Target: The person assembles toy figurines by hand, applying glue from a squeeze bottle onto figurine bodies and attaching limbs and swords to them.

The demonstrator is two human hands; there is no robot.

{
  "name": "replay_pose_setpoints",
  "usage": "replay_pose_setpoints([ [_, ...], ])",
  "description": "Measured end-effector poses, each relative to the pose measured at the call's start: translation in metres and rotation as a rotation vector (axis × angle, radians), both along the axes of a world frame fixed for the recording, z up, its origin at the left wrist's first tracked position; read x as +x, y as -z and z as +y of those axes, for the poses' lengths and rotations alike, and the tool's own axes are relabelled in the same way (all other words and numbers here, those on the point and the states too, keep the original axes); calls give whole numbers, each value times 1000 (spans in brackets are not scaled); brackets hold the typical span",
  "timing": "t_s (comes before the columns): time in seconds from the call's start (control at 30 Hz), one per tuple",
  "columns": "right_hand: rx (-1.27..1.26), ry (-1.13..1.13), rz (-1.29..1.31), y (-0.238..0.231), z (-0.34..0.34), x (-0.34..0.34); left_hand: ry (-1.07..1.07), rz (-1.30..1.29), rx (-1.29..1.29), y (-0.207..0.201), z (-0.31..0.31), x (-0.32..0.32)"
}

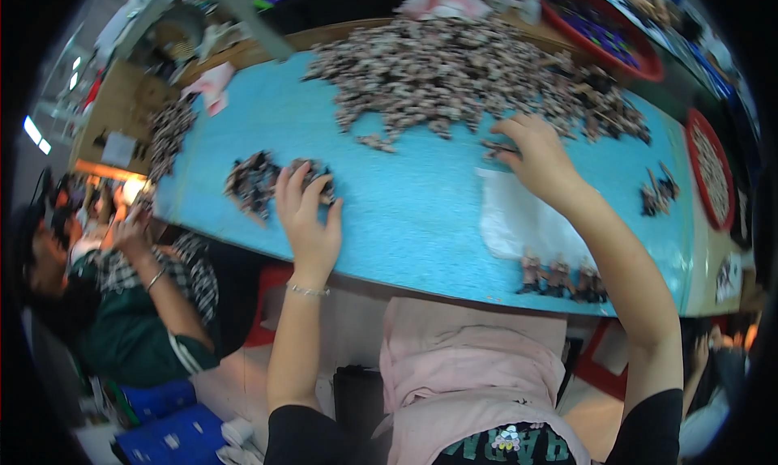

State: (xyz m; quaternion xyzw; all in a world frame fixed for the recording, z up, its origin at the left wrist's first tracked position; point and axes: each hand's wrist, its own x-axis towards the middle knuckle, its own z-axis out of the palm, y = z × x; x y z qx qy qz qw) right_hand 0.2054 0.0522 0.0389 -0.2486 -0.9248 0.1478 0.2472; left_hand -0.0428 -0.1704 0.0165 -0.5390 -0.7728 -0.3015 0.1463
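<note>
My left hand (306, 222) reaches over a small heap of dark and pinkish figure pieces (253, 181) on the left of the blue table. Its fingers are spread and touch the heap's right end, partly covering it. My right hand (536, 159) is curled at the near edge of the big pile, with a small dark figure piece (500, 147) between thumb and fingers. The big pile of small pinkish-brown figure pieces (438, 68) spreads across the far side. A few pieces (377, 143) lie apart in front of it.
A white plastic sheet (519, 214) lies below my right hand. Several small figures (557, 275) stand along the near edge. More pieces (658, 191) lie at right, near a red basket (695, 133); another red basket (652, 70) stands behind. A co-worker (138, 303) sits at left.
</note>
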Motion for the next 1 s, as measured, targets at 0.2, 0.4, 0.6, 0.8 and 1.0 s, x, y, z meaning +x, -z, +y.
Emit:
replay_pose_setpoints([
  [0.2,-100,125,-151,5,6,-5,-68,21,-17,-2,-2,-3],
  [0.4,-350,175,113,-11,-13,44,448,-270,-123,-8,-1,103],
  [0.6,-441,251,8,-5,-40,108,906,-428,-245,-8,29,167],
  [0.8,-374,220,32,2,-43,111,806,-255,-269,-4,25,178],
  [1.0,-244,128,-49,7,-48,99,746,-361,-251,-4,14,176],
])
